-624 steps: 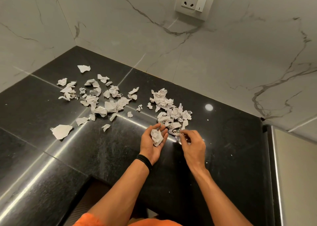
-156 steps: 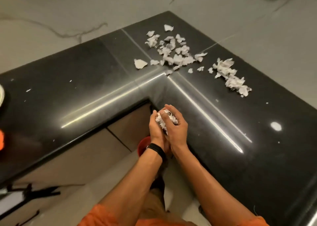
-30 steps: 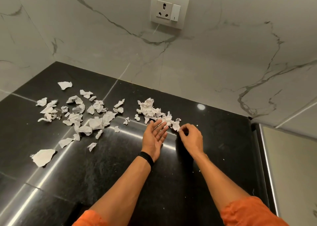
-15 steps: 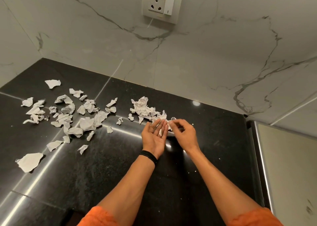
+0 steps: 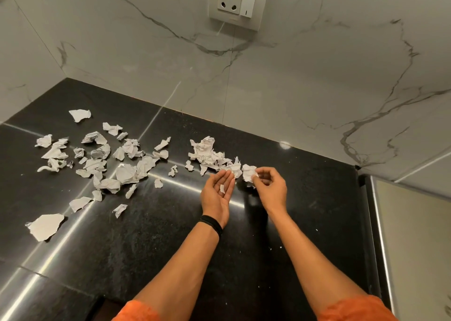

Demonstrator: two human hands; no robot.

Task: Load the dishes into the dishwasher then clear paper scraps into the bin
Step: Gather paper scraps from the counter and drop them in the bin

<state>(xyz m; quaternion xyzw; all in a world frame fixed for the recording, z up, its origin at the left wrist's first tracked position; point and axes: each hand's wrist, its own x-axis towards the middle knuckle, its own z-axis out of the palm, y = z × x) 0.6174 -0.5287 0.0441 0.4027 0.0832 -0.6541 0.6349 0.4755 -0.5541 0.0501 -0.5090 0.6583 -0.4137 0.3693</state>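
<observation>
Torn white paper scraps lie on a black stone counter (image 5: pixel 151 235). A wide scatter of scraps (image 5: pixel 102 164) covers the left part, and a smaller heap (image 5: pixel 207 153) sits near the wall. My left hand (image 5: pixel 218 193) is palm up just right of that heap, fingers apart, with one tiny scrap (image 5: pixel 222 188) lying in the palm. My right hand (image 5: pixel 269 186) pinches a crumpled scrap (image 5: pixel 249 173) between thumb and fingers, held beside the left fingertips. Neither bin nor dishwasher is in view.
A marble wall rises behind the counter with a socket and switch plate (image 5: pixel 238 3). A larger flat scrap (image 5: pixel 45 226) lies near the left front. The counter's right edge (image 5: pixel 366 223) meets a pale cabinet side (image 5: pixel 415 235).
My right hand has picked a crumpled scrap off the heap's right end and brought it next to my cupped left palm. A tiny scrap now rests in the left palm.
</observation>
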